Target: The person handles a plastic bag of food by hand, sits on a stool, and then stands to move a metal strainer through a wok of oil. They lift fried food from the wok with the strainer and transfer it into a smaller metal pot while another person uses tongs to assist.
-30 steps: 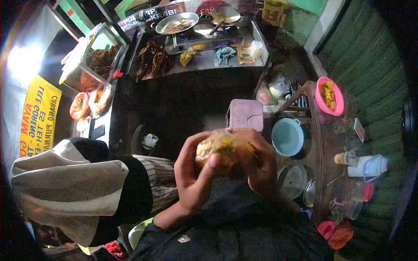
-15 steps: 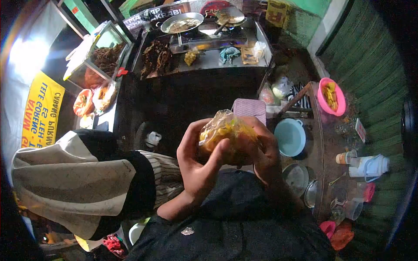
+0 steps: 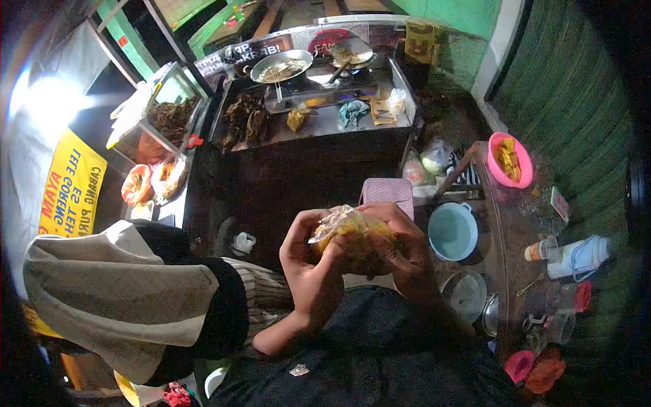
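Observation:
A clear plastic bag (image 3: pixel 349 234) with yellow food inside is held in front of my chest. My left hand (image 3: pixel 308 254) wraps its left side, the thumb pressed on the front of the bag. On the other side my right hand (image 3: pixel 403 244) closes round it, with that thumb on the front too. The exact kind of food cannot be made out through the crumpled plastic. Just beyond my hands is a pinkish quilted flat item (image 3: pixel 388 192).
A stove counter holds a wok (image 3: pixel 281 66) and a second pan (image 3: pixel 352 53) with a utensil. At right are a pink basin (image 3: pixel 495 173), a light blue tub (image 3: pixel 452 230) and a thermos jug (image 3: pixel 576 258). Close on my left is a person in a beige head covering (image 3: pixel 122 292).
The view has tilted up, so the scene sits lower and more shows behind the stove. Both hands still hold the bag, now a little lower in view, with my left thumb shifted on it.

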`<state>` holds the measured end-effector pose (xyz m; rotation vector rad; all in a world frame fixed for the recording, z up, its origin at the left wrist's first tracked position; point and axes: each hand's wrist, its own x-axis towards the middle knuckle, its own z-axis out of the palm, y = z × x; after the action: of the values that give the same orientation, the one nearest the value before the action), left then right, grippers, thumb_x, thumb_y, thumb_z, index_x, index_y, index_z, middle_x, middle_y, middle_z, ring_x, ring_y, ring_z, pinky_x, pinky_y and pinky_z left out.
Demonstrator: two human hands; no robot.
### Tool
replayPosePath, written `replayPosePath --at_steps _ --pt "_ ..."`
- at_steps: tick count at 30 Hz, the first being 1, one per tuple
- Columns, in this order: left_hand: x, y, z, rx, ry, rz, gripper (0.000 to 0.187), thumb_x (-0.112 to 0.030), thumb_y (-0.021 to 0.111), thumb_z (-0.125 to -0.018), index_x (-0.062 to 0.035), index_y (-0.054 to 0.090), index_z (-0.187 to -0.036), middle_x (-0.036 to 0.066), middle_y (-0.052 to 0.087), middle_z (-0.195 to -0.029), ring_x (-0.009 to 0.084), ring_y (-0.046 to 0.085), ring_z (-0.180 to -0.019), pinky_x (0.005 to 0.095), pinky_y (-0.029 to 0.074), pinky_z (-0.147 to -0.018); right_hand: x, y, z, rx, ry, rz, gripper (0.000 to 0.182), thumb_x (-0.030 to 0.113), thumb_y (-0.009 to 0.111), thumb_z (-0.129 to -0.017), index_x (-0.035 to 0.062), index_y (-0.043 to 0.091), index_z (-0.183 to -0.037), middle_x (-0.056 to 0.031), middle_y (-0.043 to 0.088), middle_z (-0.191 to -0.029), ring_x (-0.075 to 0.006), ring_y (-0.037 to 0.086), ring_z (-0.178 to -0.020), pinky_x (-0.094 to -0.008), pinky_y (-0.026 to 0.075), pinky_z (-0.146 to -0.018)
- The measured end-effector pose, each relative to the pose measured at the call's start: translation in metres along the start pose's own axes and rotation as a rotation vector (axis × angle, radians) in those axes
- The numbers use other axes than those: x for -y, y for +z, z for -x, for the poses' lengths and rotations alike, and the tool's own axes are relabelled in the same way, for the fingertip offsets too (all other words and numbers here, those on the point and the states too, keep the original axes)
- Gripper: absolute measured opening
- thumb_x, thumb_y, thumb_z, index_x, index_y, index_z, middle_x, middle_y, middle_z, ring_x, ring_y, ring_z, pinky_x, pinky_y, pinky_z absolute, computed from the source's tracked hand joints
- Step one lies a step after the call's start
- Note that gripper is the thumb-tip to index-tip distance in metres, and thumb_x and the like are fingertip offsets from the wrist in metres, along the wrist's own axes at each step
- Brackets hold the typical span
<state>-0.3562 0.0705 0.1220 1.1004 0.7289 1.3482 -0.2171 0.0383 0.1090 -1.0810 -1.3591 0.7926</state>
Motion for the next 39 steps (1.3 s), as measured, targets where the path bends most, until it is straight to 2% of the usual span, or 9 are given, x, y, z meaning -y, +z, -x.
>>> replayPosePath --at_steps 7,12,16,19,22,25,34,37,39 --pt "0.003 0.006 -0.002 0.022 -0.01 0.02 0.018 0.005 0.054 -0.071 0.005 0.055 -0.089 0.011 0.06 -0.091 0.0155 0.057 -0.088 0.027 0.044 -0.083 0.006 -0.005 0.007 -0.001 -0.01 0.052 0.034 0.025 0.046 -0.09 -0.0034 0.052 -0.108 -0.016 0.052 -0.109 -0.0237 0.051 -0.103 -0.0338 0.04 -0.09" --pt "-0.012 0.011 -0.001 0.041 -0.049 -0.073 0.018 0.005 0.057 -0.072 0.0055 0.058 -0.09 0.013 0.062 -0.093 0.015 0.059 -0.088 0.0268 0.045 -0.082 0.004 -0.005 0.01 -0.059 0.074 -0.06 0.041 0.032 0.059 -0.08 -0.0002 0.054 -0.104 -0.0174 0.054 -0.105 -0.0289 0.053 -0.1 -0.0355 0.041 -0.086" --pt "-0.015 0.013 0.002 0.065 -0.107 -0.11 0.02 0.004 0.059 -0.072 0.0061 0.059 -0.092 0.012 0.063 -0.091 0.014 0.06 -0.085 0.026 0.046 -0.08 0.014 -0.012 0.014 -0.024 0.013 0.071 0.041 0.033 0.046 -0.091 -0.0027 0.052 -0.109 -0.018 0.049 -0.115 -0.0268 0.052 -0.104 -0.037 0.04 -0.09" --pt "-0.007 0.014 0.003 0.065 -0.104 -0.104 0.019 0.005 0.06 -0.072 0.0066 0.06 -0.091 0.012 0.063 -0.091 0.0142 0.06 -0.084 0.026 0.047 -0.079 0.008 -0.015 0.013 -0.024 -0.105 0.121 0.042 0.034 0.046 -0.091 -0.0029 0.052 -0.108 -0.0185 0.05 -0.116 -0.0297 0.053 -0.103 -0.0386 0.039 -0.09" --pt "-0.005 0.017 0.004 0.079 -0.115 -0.066 0.019 0.005 0.061 -0.072 0.0071 0.059 -0.091 0.013 0.063 -0.092 0.0147 0.06 -0.085 0.0264 0.047 -0.079 0.006 -0.01 0.017 -0.11 -0.107 0.149 0.043 0.036 0.047 -0.09 -0.0024 0.053 -0.107 -0.0185 0.053 -0.112 -0.0317 0.054 -0.103 -0.0393 0.039 -0.09" --pt "-0.006 0.019 0.007 0.113 -0.078 -0.038 0.019 0.004 0.061 -0.072 0.0075 0.059 -0.091 0.014 0.063 -0.094 0.0162 0.06 -0.085 0.0275 0.047 -0.08 -0.002 -0.016 0.017 -0.101 -0.183 0.157 0.032 0.025 0.06 -0.082 0.0018 0.056 -0.104 -0.0174 0.056 -0.105 -0.0281 0.055 -0.102 -0.037 0.044 -0.087" --pt "-0.007 0.026 0.008 0.229 0.017 -0.078 0.02 0.005 0.06 -0.072 0.0077 0.06 -0.092 0.016 0.062 -0.097 0.0197 0.06 -0.093 0.0306 0.047 -0.084 0.011 -0.014 0.022 -0.326 -0.245 0.1 0.021 0.019 0.062 -0.08 0.0029 0.062 -0.095 -0.0134 0.062 -0.096 -0.0258 0.06 -0.094 -0.0376 0.045 -0.088" --pt "-0.007 0.027 0.012 0.214 -0.001 -0.084 0.022 0.006 0.061 -0.071 0.0075 0.06 -0.092 0.016 0.062 -0.096 0.0187 0.06 -0.091 0.0294 0.047 -0.083 0.008 -0.025 0.023 -0.247 -0.294 0.114 0.032 0.029 0.057 -0.086 -0.0024 0.057 -0.093 -0.017 0.059 -0.098 -0.0262 0.058 -0.096 -0.0396 0.044 -0.088" --pt "-0.01 0.03 0.012 0.198 -0.031 -0.145 0.021 0.006 0.061 -0.071 0.0075 0.06 -0.092 0.015 0.062 -0.096 0.0179 0.06 -0.09 0.0287 0.046 -0.082 0.006 -0.024 0.025 -0.301 -0.281 0.092 0.028 0.026 0.061 -0.082 0.0006 0.06 -0.093 -0.0151 0.061 -0.095 -0.0265 0.06 -0.093 -0.0381 0.045 -0.085"
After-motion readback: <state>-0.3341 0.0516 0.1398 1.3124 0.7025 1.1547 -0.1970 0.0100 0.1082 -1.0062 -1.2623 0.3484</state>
